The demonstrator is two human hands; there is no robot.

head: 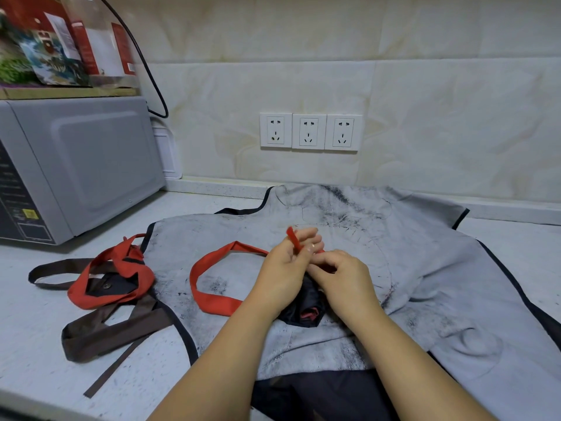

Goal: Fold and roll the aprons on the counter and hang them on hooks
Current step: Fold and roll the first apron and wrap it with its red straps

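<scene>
Rolled apron (306,312): a small dark bundle, black cloth with a bit of red showing at its near end. It lies at the middle of the counter (39,335), on top of a grey apron (431,268) and between the two wrists.

The red strap (212,300) runs from the bundle in an open loop that lies flat on the grey cloth to the left. It then comes back up into the hands.

The grey apron is spread flat, smudged with black marks and edged in black binding.

Grip:
- Left hand (285,268): fingers curled round the strap, whose free end sticks up past the knuckles.
- Right hand (344,278): fingers bent and pinching the strap just above the bundle. The contact point is partly hidden by the left hand.
- The hands touch each other over the far end of the roll.

Edges and room:
- The grey apron's far edge reaches the ledge under the tiled wall, below three sockets (309,132).
- Its near part overlaps a dark cloth (318,396) at the counter's front.
- To the left, a tangle of red and brown straps (112,284) lies just beside the grey apron's edge. Bare counter shows around it.
- A microwave (91,165) stands at far left, well apart from the hands.
- A strip of bare counter shows at far right, beyond the black binding.
</scene>
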